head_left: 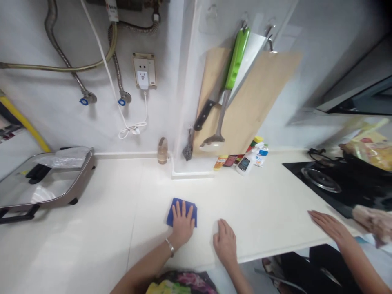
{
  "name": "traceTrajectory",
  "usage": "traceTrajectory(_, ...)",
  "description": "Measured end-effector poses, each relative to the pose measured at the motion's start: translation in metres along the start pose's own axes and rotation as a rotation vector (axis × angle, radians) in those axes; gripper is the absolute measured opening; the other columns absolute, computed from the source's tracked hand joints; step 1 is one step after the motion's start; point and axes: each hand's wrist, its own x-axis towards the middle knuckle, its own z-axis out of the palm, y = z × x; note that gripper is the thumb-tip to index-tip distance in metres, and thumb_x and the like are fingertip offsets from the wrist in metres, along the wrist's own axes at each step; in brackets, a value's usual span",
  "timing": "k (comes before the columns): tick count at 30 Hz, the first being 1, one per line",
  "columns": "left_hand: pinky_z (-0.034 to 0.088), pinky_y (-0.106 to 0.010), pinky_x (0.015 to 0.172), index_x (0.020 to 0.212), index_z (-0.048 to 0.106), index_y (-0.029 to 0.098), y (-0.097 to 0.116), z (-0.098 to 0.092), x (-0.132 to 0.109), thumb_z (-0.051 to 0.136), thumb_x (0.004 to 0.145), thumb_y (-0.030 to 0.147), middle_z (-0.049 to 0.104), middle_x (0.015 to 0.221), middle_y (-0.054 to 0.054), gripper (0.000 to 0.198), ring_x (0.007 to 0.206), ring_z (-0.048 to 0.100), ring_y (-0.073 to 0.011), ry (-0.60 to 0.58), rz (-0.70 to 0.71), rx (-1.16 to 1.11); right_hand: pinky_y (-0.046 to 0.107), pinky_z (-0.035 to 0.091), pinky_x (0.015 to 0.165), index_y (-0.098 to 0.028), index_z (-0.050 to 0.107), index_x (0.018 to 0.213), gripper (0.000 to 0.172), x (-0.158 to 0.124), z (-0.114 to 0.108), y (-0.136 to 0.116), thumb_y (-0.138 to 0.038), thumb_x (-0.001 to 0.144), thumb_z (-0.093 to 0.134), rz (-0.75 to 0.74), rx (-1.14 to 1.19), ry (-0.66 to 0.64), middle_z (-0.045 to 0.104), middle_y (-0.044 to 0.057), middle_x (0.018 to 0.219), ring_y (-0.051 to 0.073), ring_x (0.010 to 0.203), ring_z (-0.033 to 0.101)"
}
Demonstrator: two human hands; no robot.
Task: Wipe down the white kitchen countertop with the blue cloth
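A folded blue cloth (169,219) lies on the white countertop (159,188). My left hand (183,222), with a bracelet at the wrist, presses flat on it with fingers spread. To the right of the cloth, my right hand (226,241) rests on the countertop near its front edge. Its fingers are loosely curled together, and nothing shows in them.
Another person's hand (330,228) lies flat at the right, near a beige cloth (372,220) and black stove (324,196). Bottles, including a white spray bottle (245,163), stand by the wall below hanging utensils (235,61). An electric pan (65,192) sits left.
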Motion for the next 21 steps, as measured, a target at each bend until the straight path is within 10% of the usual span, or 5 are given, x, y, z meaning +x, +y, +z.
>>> traceTrajectory(7,0.024,-0.069,0.12,0.153,0.042,0.025,0.035,0.004,0.001,0.048,0.097,0.046,0.029,0.165,-0.017,0.061,0.153,0.021,-0.0409,-0.129,0.264,-0.163,0.051,0.04,0.113,-0.011,0.051,0.137,0.046,-0.001,0.004,0.003,-0.021,0.094,0.036,-0.007,0.122,0.049,0.054,0.018,0.14,0.027,0.135,0.045)
traceTrajectory(10,0.032,-0.054,0.121,0.154,0.041,0.022,-0.005,-0.014,0.006,0.034,0.102,0.035,0.033,0.163,-0.016,0.054,0.152,0.029,-0.0278,-0.088,0.212,-0.205,0.051,0.044,0.111,-0.013,0.05,0.136,0.045,-0.003,0.004,0.009,-0.021,0.095,0.035,0.008,0.246,0.131,0.057,0.016,0.136,0.025,0.131,0.05)
traceTrajectory(14,0.029,-0.057,0.122,0.148,0.047,0.013,-0.081,-0.039,0.007,0.037,0.1,0.031,0.037,0.16,-0.02,0.052,0.154,0.023,-0.0311,0.054,-0.048,-0.1,0.054,0.045,0.111,-0.015,0.047,0.142,0.048,0.014,-0.006,-0.007,-0.023,0.096,0.035,0.034,0.312,0.174,0.057,0.016,0.137,0.027,0.132,0.049)
traceTrajectory(21,0.022,-0.07,0.118,0.145,0.052,0.008,-0.143,-0.062,-0.028,0.04,0.099,0.034,0.034,0.159,-0.027,0.054,0.153,0.016,-0.0435,0.139,-0.427,0.129,0.064,0.017,0.122,-0.016,0.043,0.15,0.056,0.057,-0.001,-0.096,-0.027,0.095,0.039,-0.193,0.101,-0.201,0.038,0.015,0.16,0.037,0.152,0.021)
